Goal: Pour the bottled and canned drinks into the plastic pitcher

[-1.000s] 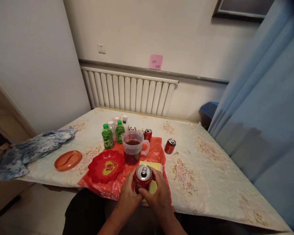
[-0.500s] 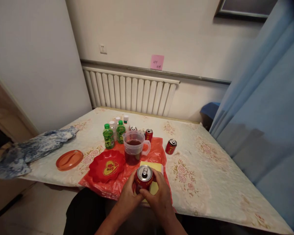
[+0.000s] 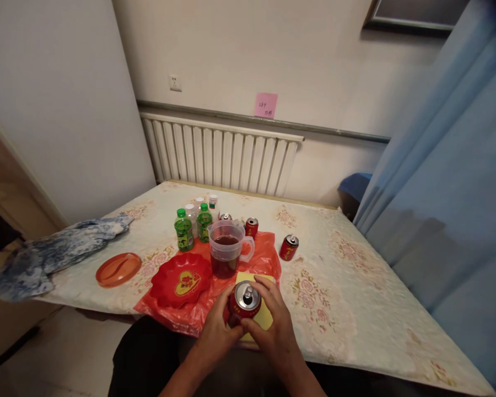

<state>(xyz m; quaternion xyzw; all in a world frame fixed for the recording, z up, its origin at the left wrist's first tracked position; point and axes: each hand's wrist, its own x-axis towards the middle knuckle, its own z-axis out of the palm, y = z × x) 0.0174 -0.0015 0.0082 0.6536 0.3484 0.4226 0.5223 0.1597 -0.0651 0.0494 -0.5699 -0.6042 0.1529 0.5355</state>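
**Both hands on a red can at the table's near edge**

The can [image 3: 243,306], a red metal cylinder with a round silver lid, stands tilted a little toward the camera over a flat yellow pad [image 3: 265,318]. The left hand [image 3: 217,335] wraps its 9 o'clock side, fingers closed round the wall. The right hand [image 3: 275,331] grips the 3 o'clock side, thumb on the front and fingers curled over the lid's rim.

At the can's 12 o'clock, on a crinkled glossy red bag [image 3: 268,256], is a clear plastic jug [image 3: 226,248] with a handle, part full of dark liquid. At 10 o'clock lies a shiny red dish [image 3: 182,279] with scalloped edges and a yellow heart. Further toward 9 o'clock is a shallow orange plate [image 3: 118,269], then a rumpled blue-white cloth [image 3: 45,255]. Small green bottles [image 3: 183,230] stand behind the jug at 11 o'clock. A second can [image 3: 288,247] stands alone at 1 o'clock on the floral table [image 3: 355,286].
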